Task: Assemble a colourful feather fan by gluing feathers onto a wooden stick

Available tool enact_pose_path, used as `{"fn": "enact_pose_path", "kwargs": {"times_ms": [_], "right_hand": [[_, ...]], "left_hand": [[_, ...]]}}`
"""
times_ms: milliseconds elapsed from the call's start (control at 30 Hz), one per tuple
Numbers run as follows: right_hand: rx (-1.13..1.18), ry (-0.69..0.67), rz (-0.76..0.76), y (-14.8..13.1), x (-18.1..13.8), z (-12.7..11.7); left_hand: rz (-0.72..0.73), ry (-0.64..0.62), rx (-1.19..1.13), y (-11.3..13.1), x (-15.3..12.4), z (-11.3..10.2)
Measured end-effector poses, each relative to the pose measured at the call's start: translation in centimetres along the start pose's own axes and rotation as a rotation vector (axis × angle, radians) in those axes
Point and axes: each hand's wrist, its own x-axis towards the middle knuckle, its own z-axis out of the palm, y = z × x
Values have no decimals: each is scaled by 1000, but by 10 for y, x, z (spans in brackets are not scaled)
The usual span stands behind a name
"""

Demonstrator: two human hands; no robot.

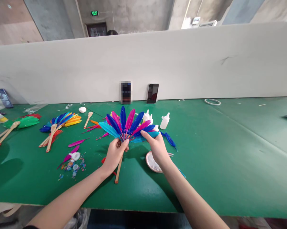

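A feather fan (122,122) in blue, pink and turquoise spreads upright above the green table, on a wooden handle (119,170). My left hand (116,151) is closed round the base of the feathers, where they meet the handle. At the fan's right side, my right hand (155,143) pinches the outermost turquoise feather (147,136) between thumb and fingers. Beneath the right wrist lies a round dish (151,163) with clear or whitish contents, partly hidden by the hand. White squeeze bottles (165,121) stand behind the right hand, and a loose blue feather (170,140) lies close by.
Finished-looking feather fans (62,122) lie at left, with loose pink feathers (77,142) and scattered sequins (74,167). Phones (152,93) lean against the white partition (181,63). A clear ring (212,101) rests at the back right of the green table (229,165).
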Motion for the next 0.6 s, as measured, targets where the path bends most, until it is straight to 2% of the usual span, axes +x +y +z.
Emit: {"fn": "enact_pose_path", "kwargs": {"times_ms": [600], "right_hand": [[4, -13, 6, -3, -1, 1]], "left_hand": [[-8, 14, 4, 4, -1, -1]]}}
